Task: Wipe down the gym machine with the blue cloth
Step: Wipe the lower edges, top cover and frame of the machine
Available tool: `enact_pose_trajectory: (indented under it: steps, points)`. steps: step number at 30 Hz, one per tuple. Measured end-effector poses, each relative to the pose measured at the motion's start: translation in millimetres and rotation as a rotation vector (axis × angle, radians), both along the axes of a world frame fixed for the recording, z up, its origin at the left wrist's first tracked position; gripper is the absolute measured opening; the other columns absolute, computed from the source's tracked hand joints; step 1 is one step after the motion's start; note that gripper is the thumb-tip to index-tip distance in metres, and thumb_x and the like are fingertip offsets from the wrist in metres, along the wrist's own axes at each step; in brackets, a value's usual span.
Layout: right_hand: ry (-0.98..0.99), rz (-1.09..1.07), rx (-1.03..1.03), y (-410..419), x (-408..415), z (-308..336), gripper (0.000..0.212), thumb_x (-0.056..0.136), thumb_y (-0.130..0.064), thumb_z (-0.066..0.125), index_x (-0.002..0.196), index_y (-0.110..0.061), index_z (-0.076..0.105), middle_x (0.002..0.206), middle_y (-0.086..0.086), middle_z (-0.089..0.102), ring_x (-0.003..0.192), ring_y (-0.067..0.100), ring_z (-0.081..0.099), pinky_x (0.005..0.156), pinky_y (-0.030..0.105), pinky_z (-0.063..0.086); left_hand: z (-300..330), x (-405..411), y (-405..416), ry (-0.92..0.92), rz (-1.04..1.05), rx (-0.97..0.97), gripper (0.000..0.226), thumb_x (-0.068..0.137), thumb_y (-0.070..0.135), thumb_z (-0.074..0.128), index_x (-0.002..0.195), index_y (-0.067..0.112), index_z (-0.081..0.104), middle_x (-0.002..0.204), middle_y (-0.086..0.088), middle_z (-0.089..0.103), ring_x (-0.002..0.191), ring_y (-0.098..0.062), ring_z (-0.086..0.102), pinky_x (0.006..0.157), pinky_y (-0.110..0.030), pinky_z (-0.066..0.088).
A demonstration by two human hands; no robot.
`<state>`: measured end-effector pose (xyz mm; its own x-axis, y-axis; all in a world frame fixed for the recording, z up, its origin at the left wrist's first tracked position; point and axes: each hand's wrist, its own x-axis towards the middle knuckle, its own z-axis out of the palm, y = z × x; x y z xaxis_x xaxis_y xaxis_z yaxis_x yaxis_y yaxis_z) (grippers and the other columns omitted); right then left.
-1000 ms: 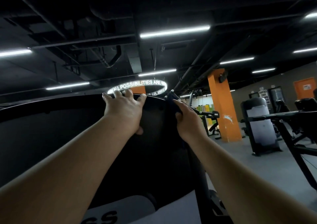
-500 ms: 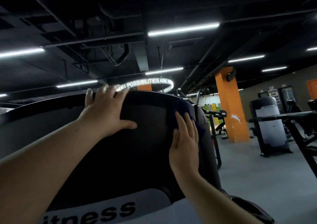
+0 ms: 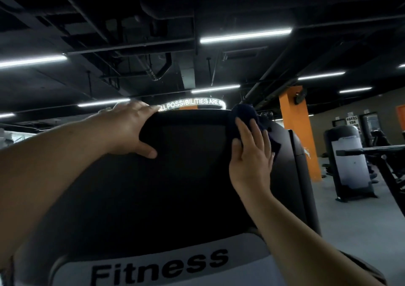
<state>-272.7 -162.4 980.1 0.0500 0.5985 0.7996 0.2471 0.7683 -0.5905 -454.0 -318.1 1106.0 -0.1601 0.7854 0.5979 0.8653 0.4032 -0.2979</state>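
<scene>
My left hand [image 3: 129,130] grips the gym machine [image 3: 175,187] top edge; my right hand [image 3: 252,152], fingers straight, presses the blue cloth [image 3: 243,115] flat against its upper corner.

Dim interior, black ceiling swallowing most detail. Light comes from the ceiling tube lights [image 3: 245,35], long white strips running above and to both sides of the gym machine [image 3: 186,176]; each strip blown out to pure white with slight halo. Ring-shaped lit sign [image 3: 192,105] just above the machine's top edge glares, letters partly bleeding. The machine's dark panel reads near-black, almost no surface texture; its white lower band with "Fitness" is brighter. Forearms lit from above, undersides shaded. Wide-angle bending stretches the arms toward the lower corners. Overall soft, compressed look; background right of the machine hazy.
</scene>
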Motion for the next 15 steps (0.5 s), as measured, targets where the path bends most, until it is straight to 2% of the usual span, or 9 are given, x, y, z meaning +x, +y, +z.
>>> enact_pose_trajectory:
  steps: [2,6,8,11,13,15]
  points:
    - [-0.099,0.007,0.064,-27,-22,11,0.048,0.104,-0.038,0.031,0.149,-0.05,0.02,0.161,-0.022,0.004,0.149,0.009,-0.011,0.121,0.054,-0.002,0,-20,-9,-0.033,-0.021,0.001,0.126,0.056,0.065,0.081,0.153,0.041,0.005,0.16,0.004,0.017,0.145,-0.021,0.019,0.113,-0.048,0.032]
    - [-0.414,-0.041,0.367,-57,-48,17,0.051,0.105,-0.033,0.033,0.149,-0.052,0.016,0.16,-0.024,0.003,0.149,0.009,-0.012,0.12,0.053,-0.007,-7,-52,-25,-0.075,-0.078,0.059,0.13,0.056,0.064,0.082,0.154,0.036,0.001,0.161,0.001,0.013,0.146,-0.024,0.017,0.115,-0.047,0.03]
    - [-0.379,-0.062,0.363,-53,-47,19,0.05,0.105,-0.031,0.034,0.147,-0.053,0.021,0.16,-0.024,0.007,0.149,0.007,-0.009,0.122,0.052,-0.001,-13,-72,-35,-0.071,-0.103,0.074,0.129,0.055,0.065,0.08,0.155,0.031,0.006,0.16,-0.002,0.014,0.146,-0.025,0.017,0.117,-0.045,0.026]
    - [-0.218,-0.072,0.205,-61,-60,26,0.047,0.104,-0.034,0.031,0.147,-0.051,0.024,0.161,-0.021,0.006,0.15,0.013,-0.011,0.122,0.051,-0.002,-23,-100,-50,-0.114,-0.136,0.115,0.134,0.046,0.076,0.072,0.156,0.027,0.01,0.159,-0.004,0.018,0.146,-0.025,0.017,0.119,-0.043,0.023]
    - [-0.272,-0.106,0.229,-82,-84,25,0.049,0.103,-0.035,0.029,0.149,-0.051,0.018,0.162,-0.019,0.003,0.149,0.016,-0.013,0.121,0.05,-0.008,-27,-116,-56,-0.134,-0.159,0.138,0.138,0.043,0.083,0.067,0.155,0.026,0.011,0.159,-0.004,0.019,0.146,-0.025,0.017,0.119,-0.042,0.022]
    - [-0.402,-0.136,0.349,-98,-105,21,0.053,0.103,-0.034,0.029,0.15,-0.051,0.011,0.161,-0.02,0.0,0.149,0.016,-0.015,0.118,0.048,-0.012,-28,-132,-61,-0.102,-0.179,0.157,0.147,0.032,0.098,0.053,0.155,0.029,0.01,0.159,-0.002,0.02,0.146,-0.025,0.018,0.118,-0.046,0.024]
